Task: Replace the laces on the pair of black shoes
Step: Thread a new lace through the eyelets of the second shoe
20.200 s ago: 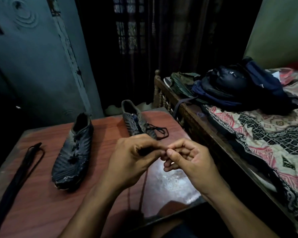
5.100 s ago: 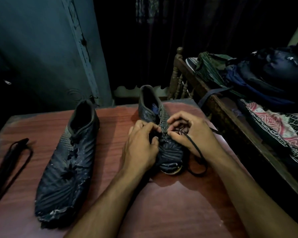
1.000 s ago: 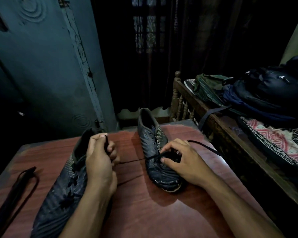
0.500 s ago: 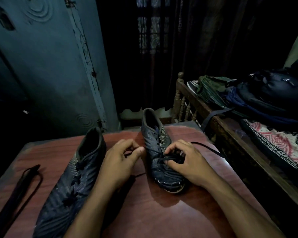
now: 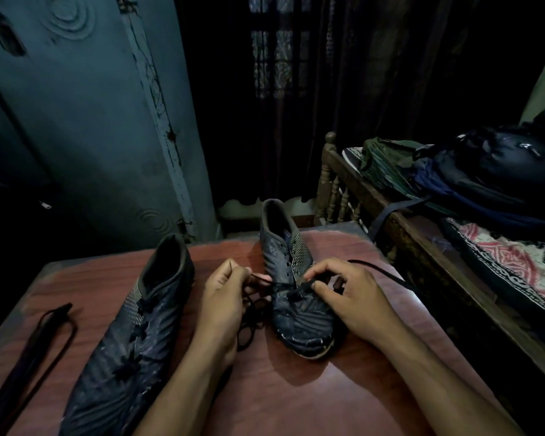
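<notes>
Both hands pinching lace: left hand should pull slack evenly while right hand steadies shoe.

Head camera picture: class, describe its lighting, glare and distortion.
Head view: dim overall, curtain nearly black; soft glare patch on the red-brown table by the right hand; black lace hard to separate from the dark shoe; wide-angle lens bows the door edge.

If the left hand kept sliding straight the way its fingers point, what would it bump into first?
Probably the right-hand shoe: the left hand points at its side, pinching the lace just beside it.
</notes>
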Demonstrator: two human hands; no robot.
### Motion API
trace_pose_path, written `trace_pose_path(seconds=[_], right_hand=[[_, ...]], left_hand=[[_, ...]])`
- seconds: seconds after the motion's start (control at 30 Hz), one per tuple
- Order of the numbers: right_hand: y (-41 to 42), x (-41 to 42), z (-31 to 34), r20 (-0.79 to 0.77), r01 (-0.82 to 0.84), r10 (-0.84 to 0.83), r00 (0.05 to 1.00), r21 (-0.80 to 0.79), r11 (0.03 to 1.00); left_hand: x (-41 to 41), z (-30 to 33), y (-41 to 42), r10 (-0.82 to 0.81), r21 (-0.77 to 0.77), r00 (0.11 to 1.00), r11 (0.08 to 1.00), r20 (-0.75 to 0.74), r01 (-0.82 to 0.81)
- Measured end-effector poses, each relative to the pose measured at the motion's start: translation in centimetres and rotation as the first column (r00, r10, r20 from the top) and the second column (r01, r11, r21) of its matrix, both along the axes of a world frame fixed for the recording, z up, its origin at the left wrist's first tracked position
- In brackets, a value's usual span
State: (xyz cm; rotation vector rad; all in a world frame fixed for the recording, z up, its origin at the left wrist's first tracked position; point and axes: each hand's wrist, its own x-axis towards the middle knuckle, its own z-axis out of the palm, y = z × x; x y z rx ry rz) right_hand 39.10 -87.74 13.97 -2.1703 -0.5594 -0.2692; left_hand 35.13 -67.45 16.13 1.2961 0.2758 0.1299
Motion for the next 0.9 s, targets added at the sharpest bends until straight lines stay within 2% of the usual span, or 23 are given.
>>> trace_pose_path(seconds=[0.23,0.47,0.77,0.9], right_hand=[[0.28,-0.62,0.85,0.084,-0.009,0.007,0.996,0.021,1.000],[0.26,-0.46,0.84,0.076,-0.016,0.017,0.997,-0.014,1.000],[0.29,-0.58,0.81,0.117,-0.071,0.070,0.991,0.004,0.997],[0.18,-0.41,0.83,0.073,-0.140,0.140,0.987,-0.005,0.990]], left_hand=[[0.32,0.01,-0.07,0.053,-0.045,0.998,0.998,-0.037,-0.054],[0.52,-0.10,0.25,0.146,-0.098,0.988,0.984,-0.056,-0.151],[0.60,-0.20,0.47,0.176,-0.126,0.984,0.976,-0.039,-0.179],[0.67,-0.10,0.52,0.169,-0.131,0.985,0.976,-0.037,-0.172]])
